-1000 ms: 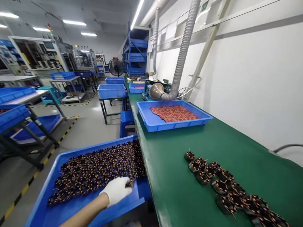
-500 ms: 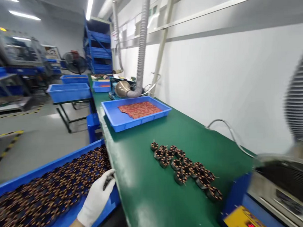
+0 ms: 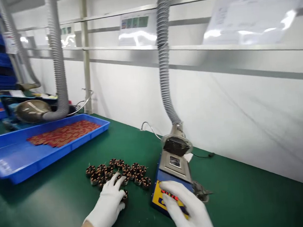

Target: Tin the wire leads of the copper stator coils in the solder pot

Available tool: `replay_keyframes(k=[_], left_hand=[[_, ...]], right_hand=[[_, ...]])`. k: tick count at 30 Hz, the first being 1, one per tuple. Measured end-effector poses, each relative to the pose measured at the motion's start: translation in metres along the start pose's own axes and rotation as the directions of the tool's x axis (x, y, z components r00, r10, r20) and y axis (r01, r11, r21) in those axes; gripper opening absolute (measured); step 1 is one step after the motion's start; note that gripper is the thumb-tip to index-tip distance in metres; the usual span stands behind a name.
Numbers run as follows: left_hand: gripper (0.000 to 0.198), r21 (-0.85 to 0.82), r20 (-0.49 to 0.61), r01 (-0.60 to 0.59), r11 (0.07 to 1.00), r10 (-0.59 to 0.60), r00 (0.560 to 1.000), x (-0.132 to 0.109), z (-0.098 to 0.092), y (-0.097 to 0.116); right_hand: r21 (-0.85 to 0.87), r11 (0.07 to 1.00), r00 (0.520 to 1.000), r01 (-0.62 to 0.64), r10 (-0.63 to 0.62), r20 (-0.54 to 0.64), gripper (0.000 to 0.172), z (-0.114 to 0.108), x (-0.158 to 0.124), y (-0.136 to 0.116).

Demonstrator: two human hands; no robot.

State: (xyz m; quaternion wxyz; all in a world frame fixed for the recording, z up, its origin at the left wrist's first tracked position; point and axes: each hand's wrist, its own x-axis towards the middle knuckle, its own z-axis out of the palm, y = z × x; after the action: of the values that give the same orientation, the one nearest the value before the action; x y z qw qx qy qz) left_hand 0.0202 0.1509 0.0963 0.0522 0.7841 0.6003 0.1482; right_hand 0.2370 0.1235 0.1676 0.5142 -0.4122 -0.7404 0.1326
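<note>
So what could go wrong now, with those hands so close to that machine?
The right hand rests on the machine's yellow panel, so it might press the wrong button. The left hand is right against the coils, which might get knocked and roll across the green table.

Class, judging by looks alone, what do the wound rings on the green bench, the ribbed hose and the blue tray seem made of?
The wound rings look like copper wire on a dark core, from the orange-brown sheen of the windings. The ribbed hose looks like flexible grey plastic, dull and corrugated, perhaps wire-reinforced. The blue tray looks like moulded plastic, smooth and glossy.
</note>
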Motion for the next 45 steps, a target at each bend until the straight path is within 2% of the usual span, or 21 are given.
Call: replay_keyframes(k=[2,4,7,10,12,14,15,16,17,20,22,25,28,30,32,34,36,37,40,43,45], left_hand=[[0.015,-0.086,-0.019,-0.116,0.99,0.114,0.993,0.002,-0.022,0.016],[0.011,-0.234,-0.109,-0.286,0.929,0.267,0.957,0.007,-0.047,0.038],[0.015,-0.363,-0.289,-0.499,0.786,0.414,0.863,0.02,-0.069,0.076],[0.036,-0.332,-0.492,-0.55,0.766,0.357,0.794,0.033,-0.059,0.106],[0.049,-0.231,-0.636,-0.573,0.786,0.324,0.701,0.039,-0.045,0.116],[0.051,-0.145,-0.708,-0.607,0.782,0.346,0.615,0.042,-0.036,0.116],[0.051,-0.134,-0.709,-0.624,0.77,0.365,0.603,0.042,-0.035,0.114],[0.051,-0.153,-0.684,-0.637,0.756,0.384,0.62,0.042,-0.035,0.111],[0.052,-0.204,-0.633,-0.638,0.742,0.397,0.664,0.042,-0.038,0.108],[0.049,-0.441,-0.38,-0.547,0.711,0.405,0.832,0.039,-0.053,0.104],[0.048,-0.591,-0.168,-0.406,0.697,0.386,0.907,0.037,-0.063,0.106],[0.05,-0.719,0.028,-0.22,0.659,0.343,0.939,0.033,-0.072,0.112],[0.048,-0.756,0.015,-0.207,0.621,0.332,0.943,0.032,-0.071,0.11],[0.048,-0.741,-0.034,-0.236,0.629,0.316,0.948,0.034,-0.067,0.107],[0.05,-0.688,-0.16,-0.325,0.649,0.301,0.94,0.036,-0.062,0.104],[0.051,-0.575,-0.374,-0.485,0.659,0.316,0.872,0.038,-0.058,0.102],[0.055,-0.444,-0.543,-0.599,0.667,0.332,0.771,0.038,-0.056,0.102],[0.056,-0.409,-0.582,-0.622,0.668,0.335,0.741,0.038,-0.057,0.102],[0.048,-0.425,-0.581,-0.659,0.621,0.371,0.724,0.038,-0.063,0.099],[0.022,-0.52,-0.592,-0.7,0.49,0.384,0.709,0.042,-0.068,0.094],[0.033,-0.612,-0.61,-0.678,0.407,0.302,0.732,0.045,-0.066,0.09]], right_hand=[[0.091,0.968,0.969,-0.233,0.239,-0.06,0.025,0.007,0.001,0.002],[0.29,0.885,0.924,-0.365,0.383,-0.007,0.038,0.012,0.0,0.004],[0.63,0.691,0.915,-0.355,0.396,0.081,0.049,0.011,0.0,0.005],[0.792,0.551,0.909,-0.261,0.416,0.011,0.042,0.002,0.003,0.008],[0.779,0.586,0.917,-0.223,0.397,-0.036,0.036,-0.006,0.005,0.013],[0.654,0.731,0.947,-0.194,0.314,-0.069,0.031,-0.016,0.006,0.018],[0.558,0.811,0.96,-0.176,0.267,-0.086,0.027,-0.021,0.006,0.02],[0.455,0.877,0.969,-0.156,0.225,-0.1,0.023,-0.025,0.005,0.021],[0.362,0.922,0.975,-0.139,0.191,-0.111,0.018,-0.028,0.005,0.021],[0.23,0.968,0.982,-0.101,0.134,-0.136,0.008,-0.031,0.004,0.018],[0.26,0.96,0.981,-0.107,0.144,-0.128,0.014,-0.03,0.005,0.015],[0.489,0.86,0.972,-0.148,0.218,-0.087,0.023,-0.03,0.007,0.015],[0.754,0.649,0.937,-0.101,0.317,-0.148,0.021,-0.037,0.008,0.019],[0.761,0.645,0.907,-0.062,0.355,-0.227,0.015,-0.041,0.007,0.021],[0.698,0.7,0.9,-0.15,0.389,-0.196,0.01,-0.037,0.005,0.019],[0.686,0.672,0.898,-0.279,0.436,-0.062,0.029,-0.027,0.005,0.012],[0.748,0.561,0.879,-0.355,0.472,0.064,0.046,-0.014,0.006,0.003],[0.786,0.497,0.871,-0.367,0.48,0.104,0.048,-0.008,0.007,0.0],[0.858,0.367,0.853,-0.36,0.501,0.144,0.045,0.002,0.01,-0.003],[0.86,0.363,0.862,-0.36,0.482,0.157,0.048,0.005,0.008,0.002],[0.855,0.352,0.862,-0.382,0.47,0.192,0.05,0.008,0.006,0.006]])
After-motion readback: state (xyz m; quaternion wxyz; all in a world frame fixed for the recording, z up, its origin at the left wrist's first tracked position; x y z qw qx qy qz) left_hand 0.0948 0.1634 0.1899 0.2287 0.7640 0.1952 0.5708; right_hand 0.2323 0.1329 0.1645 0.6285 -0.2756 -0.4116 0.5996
